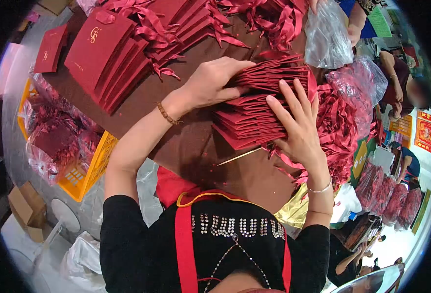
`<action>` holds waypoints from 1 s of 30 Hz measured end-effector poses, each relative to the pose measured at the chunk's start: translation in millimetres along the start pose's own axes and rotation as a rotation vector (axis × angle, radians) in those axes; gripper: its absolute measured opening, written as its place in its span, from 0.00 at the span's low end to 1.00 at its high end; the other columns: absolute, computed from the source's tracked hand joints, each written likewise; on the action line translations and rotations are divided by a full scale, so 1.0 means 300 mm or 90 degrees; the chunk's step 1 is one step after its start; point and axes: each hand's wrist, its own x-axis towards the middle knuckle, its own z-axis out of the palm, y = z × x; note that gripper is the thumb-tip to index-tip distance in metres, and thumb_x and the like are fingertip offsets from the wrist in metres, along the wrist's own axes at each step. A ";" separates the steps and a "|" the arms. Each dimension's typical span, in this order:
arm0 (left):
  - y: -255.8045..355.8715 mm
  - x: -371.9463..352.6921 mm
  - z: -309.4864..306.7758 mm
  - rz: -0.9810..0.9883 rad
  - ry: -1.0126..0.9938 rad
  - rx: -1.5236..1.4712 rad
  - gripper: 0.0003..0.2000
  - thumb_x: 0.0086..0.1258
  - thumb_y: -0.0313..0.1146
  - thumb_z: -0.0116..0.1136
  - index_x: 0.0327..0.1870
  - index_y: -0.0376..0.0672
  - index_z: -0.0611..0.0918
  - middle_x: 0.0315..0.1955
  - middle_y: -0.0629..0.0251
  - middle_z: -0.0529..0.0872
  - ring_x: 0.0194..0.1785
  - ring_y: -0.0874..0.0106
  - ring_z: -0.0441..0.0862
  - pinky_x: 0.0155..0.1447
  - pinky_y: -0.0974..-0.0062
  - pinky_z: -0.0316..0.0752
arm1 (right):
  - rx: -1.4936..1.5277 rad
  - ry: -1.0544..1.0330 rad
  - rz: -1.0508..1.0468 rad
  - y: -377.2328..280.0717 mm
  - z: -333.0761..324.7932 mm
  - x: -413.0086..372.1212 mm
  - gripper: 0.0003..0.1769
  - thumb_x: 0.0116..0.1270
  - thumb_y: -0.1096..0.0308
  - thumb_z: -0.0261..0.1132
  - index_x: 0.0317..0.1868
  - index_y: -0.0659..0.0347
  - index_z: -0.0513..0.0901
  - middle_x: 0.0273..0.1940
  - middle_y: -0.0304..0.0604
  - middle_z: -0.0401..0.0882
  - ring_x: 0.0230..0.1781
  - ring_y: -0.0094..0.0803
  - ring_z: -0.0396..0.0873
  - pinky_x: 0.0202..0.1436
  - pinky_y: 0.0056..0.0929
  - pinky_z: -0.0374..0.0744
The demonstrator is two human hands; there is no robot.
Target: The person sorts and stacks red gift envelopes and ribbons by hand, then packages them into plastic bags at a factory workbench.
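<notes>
A thick stack of folded red paper bags (249, 119) lies on the brown tabletop (186, 156), its edges toward me. My left hand (210, 85), with a beaded bracelet at the wrist, has its thumb and fingers on the stack's left side, gripping part of it. On the right side, my right hand (298, 122) rests with fingers spread over the bag edges. Red ribbons (335, 127) trail out beside my right hand. A thin wooden stick (240, 156) lies just below the stack.
Fanned red bags with gold print (98, 49) lie at the upper left, near a smaller red bag (49, 49). A yellow crate (81, 180) stands at the left. Another person's hand (354, 34) is beside a clear plastic bag (328, 36) at the upper right.
</notes>
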 end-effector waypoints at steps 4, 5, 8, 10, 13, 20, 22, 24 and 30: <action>-0.002 -0.019 -0.015 0.011 -0.029 0.047 0.21 0.58 0.29 0.61 0.54 0.39 0.75 0.35 0.56 0.81 0.36 0.59 0.80 0.41 0.68 0.75 | 0.031 0.030 0.029 -0.011 0.008 0.000 0.52 0.31 0.68 0.76 0.65 0.39 0.68 0.71 0.46 0.51 0.72 0.49 0.48 0.68 0.65 0.45; -0.002 -0.027 -0.035 0.020 -0.028 0.063 0.21 0.58 0.29 0.61 0.55 0.39 0.75 0.34 0.56 0.81 0.36 0.59 0.80 0.41 0.68 0.75 | 0.034 0.039 0.029 -0.014 0.005 -0.001 0.52 0.31 0.68 0.76 0.64 0.39 0.68 0.71 0.46 0.51 0.72 0.49 0.48 0.68 0.64 0.46; 0.006 -0.053 -0.058 0.032 -0.023 0.060 0.22 0.57 0.28 0.60 0.55 0.38 0.75 0.33 0.55 0.81 0.35 0.59 0.80 0.39 0.68 0.75 | 0.047 0.060 0.028 -0.013 0.012 -0.005 0.51 0.32 0.69 0.75 0.64 0.39 0.69 0.71 0.47 0.51 0.71 0.50 0.49 0.68 0.63 0.48; 0.021 -0.068 -0.062 0.029 -0.079 0.080 0.22 0.58 0.29 0.60 0.55 0.37 0.75 0.34 0.54 0.81 0.34 0.59 0.80 0.38 0.68 0.75 | 0.055 0.070 0.019 -0.010 0.019 -0.006 0.50 0.32 0.69 0.75 0.63 0.40 0.69 0.71 0.47 0.51 0.71 0.50 0.50 0.68 0.62 0.50; 0.000 -0.049 -0.069 0.024 -0.002 0.093 0.19 0.60 0.31 0.60 0.52 0.37 0.77 0.31 0.54 0.81 0.31 0.61 0.80 0.36 0.70 0.74 | 0.083 0.099 0.011 -0.010 0.031 -0.015 0.48 0.33 0.70 0.74 0.63 0.40 0.70 0.70 0.47 0.53 0.70 0.50 0.51 0.67 0.61 0.52; -0.018 -0.019 -0.032 -0.096 0.046 0.070 0.15 0.63 0.33 0.60 0.48 0.35 0.78 0.29 0.53 0.82 0.28 0.64 0.81 0.35 0.74 0.75 | -0.007 0.055 -0.038 -0.031 0.039 -0.072 0.43 0.34 0.70 0.70 0.59 0.49 0.72 0.58 0.37 0.70 0.62 0.38 0.65 0.62 0.61 0.56; -0.033 -0.006 -0.024 -0.188 0.036 0.057 0.14 0.63 0.34 0.59 0.45 0.35 0.78 0.30 0.52 0.83 0.30 0.62 0.82 0.35 0.73 0.75 | -0.014 0.054 -0.046 -0.031 0.052 -0.092 0.42 0.33 0.70 0.70 0.57 0.48 0.73 0.56 0.37 0.71 0.59 0.38 0.68 0.63 0.63 0.55; -0.054 0.023 -0.003 -0.155 0.198 -0.105 0.12 0.64 0.34 0.60 0.43 0.35 0.78 0.28 0.54 0.83 0.27 0.73 0.80 0.34 0.76 0.74 | -0.035 0.075 -0.052 -0.036 0.057 -0.096 0.40 0.33 0.71 0.70 0.56 0.47 0.74 0.55 0.37 0.72 0.59 0.37 0.69 0.63 0.65 0.54; -0.009 0.032 -0.075 -0.181 0.339 0.011 0.11 0.64 0.32 0.60 0.41 0.33 0.79 0.28 0.59 0.85 0.30 0.84 0.77 0.35 0.79 0.74 | -0.015 0.071 -0.046 0.008 0.051 -0.089 0.30 0.40 0.72 0.66 0.50 0.51 0.77 0.51 0.38 0.74 0.55 0.39 0.71 0.65 0.54 0.61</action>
